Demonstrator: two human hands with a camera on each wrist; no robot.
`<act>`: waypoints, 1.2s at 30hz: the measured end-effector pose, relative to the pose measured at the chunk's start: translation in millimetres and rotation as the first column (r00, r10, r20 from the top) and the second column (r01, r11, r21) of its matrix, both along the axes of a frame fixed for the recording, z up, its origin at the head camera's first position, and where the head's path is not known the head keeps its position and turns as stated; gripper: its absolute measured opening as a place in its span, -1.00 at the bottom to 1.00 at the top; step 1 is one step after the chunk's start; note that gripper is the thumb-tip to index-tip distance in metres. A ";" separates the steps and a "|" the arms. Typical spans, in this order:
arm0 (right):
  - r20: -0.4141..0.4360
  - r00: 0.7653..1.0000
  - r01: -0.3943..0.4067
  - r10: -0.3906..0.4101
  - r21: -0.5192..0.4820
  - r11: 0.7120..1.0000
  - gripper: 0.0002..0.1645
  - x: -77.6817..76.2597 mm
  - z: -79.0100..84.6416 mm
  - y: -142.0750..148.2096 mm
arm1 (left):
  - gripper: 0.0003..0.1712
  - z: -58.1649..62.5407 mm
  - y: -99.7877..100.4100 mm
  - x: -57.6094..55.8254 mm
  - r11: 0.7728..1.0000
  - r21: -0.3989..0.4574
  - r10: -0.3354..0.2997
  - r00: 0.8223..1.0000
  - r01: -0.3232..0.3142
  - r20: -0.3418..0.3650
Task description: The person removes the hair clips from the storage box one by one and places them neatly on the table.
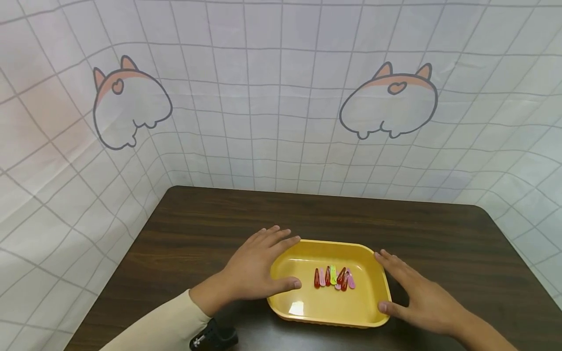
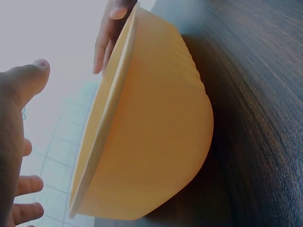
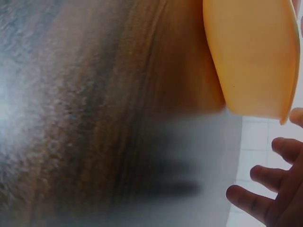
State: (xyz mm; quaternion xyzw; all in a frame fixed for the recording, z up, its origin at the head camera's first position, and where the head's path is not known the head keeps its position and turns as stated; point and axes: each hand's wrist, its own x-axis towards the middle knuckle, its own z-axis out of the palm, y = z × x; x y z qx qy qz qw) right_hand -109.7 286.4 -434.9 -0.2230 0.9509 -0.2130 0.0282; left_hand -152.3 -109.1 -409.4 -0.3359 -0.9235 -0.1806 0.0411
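Several red, pink and yellow hair clips (image 1: 333, 276) lie inside the yellow tray (image 1: 335, 311) on the dark surface (image 1: 210, 214). The left hand (image 1: 254, 270) is at the tray's left side, the right hand (image 1: 421, 298) at its right, both with fingers extended and apart.

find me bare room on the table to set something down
Bare table lies beyond the yellow tray, toward the wall cloth, and left of the left hand. The tray's near side is bare. Crowded: hair clips mid-tray, left hand and right hand at its ends.

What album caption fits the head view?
Left hand and right hand flank a yellow tray of hair clips on a dark table.
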 end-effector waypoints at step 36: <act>0.078 0.996 0.040 -0.040 0.006 0.999 0.22 -0.8 -5.3 -0.4 | -0.16 -14.8 41.8 -8.7 0.996 0.028 -0.087 0.992 0.085 0.086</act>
